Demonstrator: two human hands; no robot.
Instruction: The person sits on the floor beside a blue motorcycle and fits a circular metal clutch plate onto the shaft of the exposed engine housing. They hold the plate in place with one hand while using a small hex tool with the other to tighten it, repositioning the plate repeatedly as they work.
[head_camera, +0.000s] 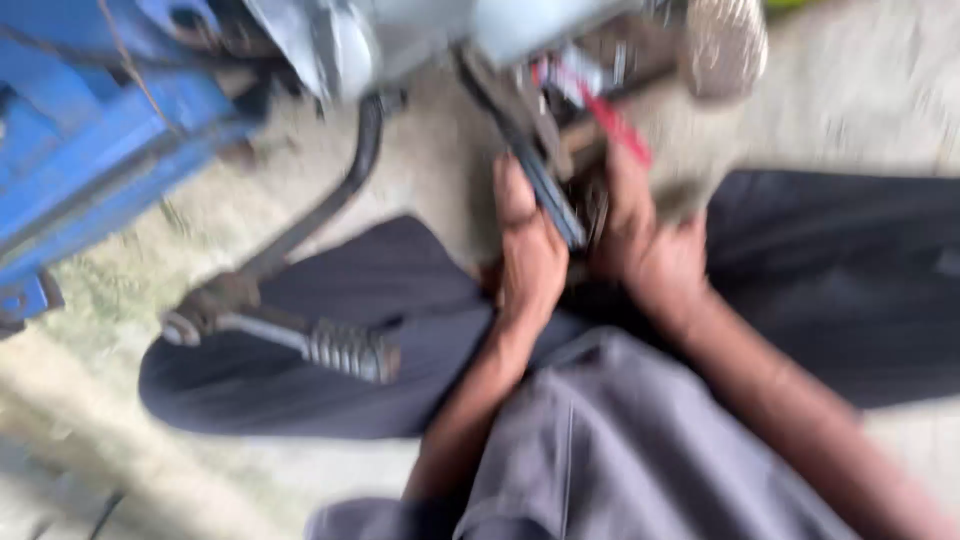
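Observation:
The picture is blurred by motion. My left hand (528, 255) reaches up under a motorcycle and closes around a dark flat bar or lever (545, 185) that slants down from the engine area. My right hand (645, 250) is beside it, fingers pressed up against a dark part (592, 205) just below a red piece (618, 125). Whether the right hand grips anything is too smeared to tell. Both forearms come up from the bottom of the view over my grey trouser knees.
A blue body panel (90, 140) fills the top left. A curved black kick lever (345, 185) runs down to a ribbed metal footpeg (345, 348). A round chrome part (722, 45) sits at the top right. Pale concrete ground (850, 90) lies around.

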